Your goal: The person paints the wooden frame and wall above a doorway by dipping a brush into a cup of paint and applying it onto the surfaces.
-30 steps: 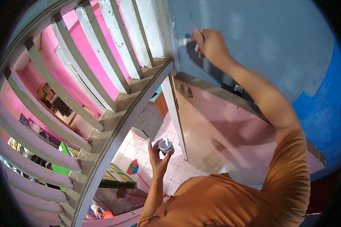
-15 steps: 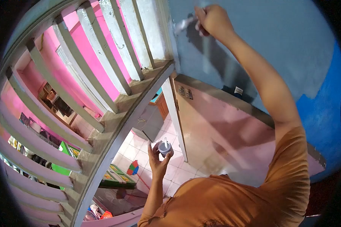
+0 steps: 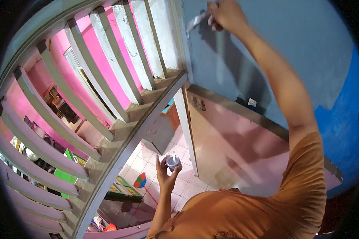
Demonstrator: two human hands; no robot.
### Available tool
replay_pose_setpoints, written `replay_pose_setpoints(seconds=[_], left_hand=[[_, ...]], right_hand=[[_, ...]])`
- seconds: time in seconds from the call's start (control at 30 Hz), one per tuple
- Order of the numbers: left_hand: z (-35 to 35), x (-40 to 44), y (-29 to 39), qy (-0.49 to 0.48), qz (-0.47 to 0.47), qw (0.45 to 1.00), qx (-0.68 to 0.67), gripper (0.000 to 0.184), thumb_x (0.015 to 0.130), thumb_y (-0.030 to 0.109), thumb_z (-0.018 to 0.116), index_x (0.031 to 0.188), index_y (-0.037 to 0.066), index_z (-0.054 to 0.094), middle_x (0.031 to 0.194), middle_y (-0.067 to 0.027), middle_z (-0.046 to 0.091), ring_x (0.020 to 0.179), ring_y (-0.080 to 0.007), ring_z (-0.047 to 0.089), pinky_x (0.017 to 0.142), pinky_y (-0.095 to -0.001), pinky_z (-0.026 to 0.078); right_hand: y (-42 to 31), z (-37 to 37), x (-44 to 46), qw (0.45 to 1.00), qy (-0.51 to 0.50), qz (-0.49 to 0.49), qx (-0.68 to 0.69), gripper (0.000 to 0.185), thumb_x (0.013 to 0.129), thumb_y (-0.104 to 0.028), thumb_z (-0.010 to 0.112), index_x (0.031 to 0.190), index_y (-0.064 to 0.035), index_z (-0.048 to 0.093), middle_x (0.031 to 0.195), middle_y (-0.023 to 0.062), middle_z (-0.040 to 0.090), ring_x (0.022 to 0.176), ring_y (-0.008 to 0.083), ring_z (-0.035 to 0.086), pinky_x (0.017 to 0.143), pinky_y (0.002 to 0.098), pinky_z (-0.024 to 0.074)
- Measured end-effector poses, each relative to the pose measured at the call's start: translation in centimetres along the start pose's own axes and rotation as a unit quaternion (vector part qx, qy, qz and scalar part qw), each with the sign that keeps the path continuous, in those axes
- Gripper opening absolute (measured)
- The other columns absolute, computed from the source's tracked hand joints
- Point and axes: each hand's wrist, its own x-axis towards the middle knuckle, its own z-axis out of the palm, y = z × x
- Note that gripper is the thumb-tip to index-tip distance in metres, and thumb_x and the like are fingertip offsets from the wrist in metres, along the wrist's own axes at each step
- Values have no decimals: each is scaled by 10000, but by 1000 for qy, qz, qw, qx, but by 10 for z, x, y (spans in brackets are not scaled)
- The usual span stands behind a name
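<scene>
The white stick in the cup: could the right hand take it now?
Probably not: the right hand is up by the grey wall, holding a pale tool, though the white stick looks uncovered.

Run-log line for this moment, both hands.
left hand: holding cup, white stick inside | right hand: raised, holding brush-like tool by grey wall | tip contact: unclear

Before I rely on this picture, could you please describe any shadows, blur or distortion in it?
Head view: the railing appears bowed, as through a wide lens, with black corners; head view: the right arm throws a dark shadow on the grey wall; head view: the brush in the right hand looks somewhat soft, the cup in the left hand crisper.
</scene>
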Motion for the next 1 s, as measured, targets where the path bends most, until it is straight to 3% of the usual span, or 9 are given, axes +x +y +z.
replay_pose_setpoints(seconds=[0.07, 0.13, 0.23, 0.33, 0.6, 0.67, 0.77, 0.9, 1.0], left_hand=[[-3, -3, -4, 1, 1, 1000, -15, 1044, 789, -49, 768, 1589, 40, 103, 1353, -213, 536, 1151, -255, 600, 985, -365, 502], [-5, -4, -4, -2, 5, 1000, -3, 1044, 788, -55, 766, 1591, 44, 105, 1350, -209, 538, 1147, -252, 601, 970, -360, 506], [-5, -4, -6, -1, 5, 1000, -22, 1042, 789, -54, 767, 1593, 49, 111, 1347, -204, 540, 1145, -250, 603, 953, -357, 511], [-5, -2, -2, -2, 9, 1000, 1, 1045, 790, -47, 769, 1595, 56, 110, 1343, -204, 545, 1140, -251, 606, 953, -357, 510], [-5, -5, -5, 12, 7, 1000, 2, 1048, 789, -16, 789, 1587, 36, 112, 1336, -211, 552, 1135, -255, 612, 949, -355, 511], [-6, -4, -4, 9, 9, 1000, 4, 1052, 787, -13, 794, 1586, 35, 112, 1338, -212, 550, 1138, -255, 611, 956, -357, 510], [-5, -3, 0, 11, 0, 1000, -5, 1057, 788, -7, 800, 1589, 44, 112, 1342, -213, 547, 1142, -256, 610, 963, -361, 508], [-5, -5, -2, 22, 5, 1000, -8, 1050, 789, -24, 791, 1587, 40, 112, 1352, -214, 539, 1145, -255, 606, 966, -361, 507], [-7, -8, -4, 25, 2, 1000, -17, 1047, 787, -39, 786, 1586, 37, 113, 1360, -213, 534, 1151, -254, 601, 973, -359, 503]], right_hand=[[8, 8, -22, 989, -102, 110, 9, 400, 1014, -283, 509, 879, 65, 650, 656, 117, 685, 476, 196, 647, 472, 322, 534], [3, 19, -22, 990, -72, 121, 5, 446, 975, -230, 476, 711, 77, 663, 627, 144, 678, 495, 227, 669, 530, 361, 572], [3, 22, 3, 996, -20, 41, 78, 419, 1031, -304, 477, 892, 42, 667, 648, 112, 675, 506, 184, 659, 501, 325, 542], [-9, 12, 30, 995, 43, -10, 85, 513, 1018, -217, 449, 631, 62, 638, 550, 167, 649, 435, 251, 633, 477, 402, 541], [-7, 7, 9, 996, -65, 62, 16, 487, 1019, -205, 472, 665, 82, 644, 597, 169, 672, 457, 260, 657, 486, 398, 546], [-4, 16, 18, 999, 2, -42, 34, 481, 1020, -205, 471, 677, 81, 649, 588, 167, 667, 458, 259, 657, 478, 399, 541], [-30, 7, 31, 992, 105, -53, 55, 471, 1019, -200, 470, 685, 77, 654, 580, 174, 660, 458, 261, 656, 487, 402, 541], [-35, -7, 26, 994, 71, -77, 15, 474, 1019, -203, 472, 683, 77, 655, 566, 177, 651, 451, 262, 651, 506, 409, 545], [-26, 2, 19, 999, -2, 36, 20, 477, 1017, -207, 475, 671, 74, 646, 550, 180, 641, 452, 271, 647, 520, 413, 545]])
